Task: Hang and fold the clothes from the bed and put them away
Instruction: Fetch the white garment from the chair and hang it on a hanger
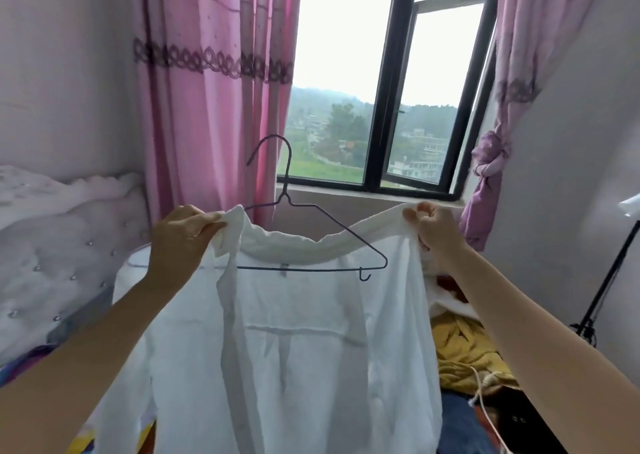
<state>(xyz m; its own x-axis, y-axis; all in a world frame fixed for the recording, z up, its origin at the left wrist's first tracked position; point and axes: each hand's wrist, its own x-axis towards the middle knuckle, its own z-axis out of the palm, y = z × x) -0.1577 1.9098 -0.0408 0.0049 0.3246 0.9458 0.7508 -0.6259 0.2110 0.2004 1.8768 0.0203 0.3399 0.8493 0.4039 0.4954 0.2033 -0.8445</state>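
Observation:
I hold up a white shirt [294, 349] in front of me, spread wide at the neckline. My left hand [180, 235] grips its left shoulder edge. My right hand [431, 226] grips the right end of the collar. A dark wire hanger [311, 270] sits partly inside the neck opening, its hook sticking up above the collar and its right arm and bottom bar showing against the cloth. The hanger's left end is hidden behind the fabric and my left hand. More clothes, a yellow garment [464, 349] and a dark blue one [457, 415], lie on the bed at the lower right.
A padded white headboard [52, 245] stands at the left. Pink curtains [214, 90] flank a window [381, 107] straight ahead. A black tripod stand [602, 291] leans by the right wall. A white cable [485, 401] runs over the clothes.

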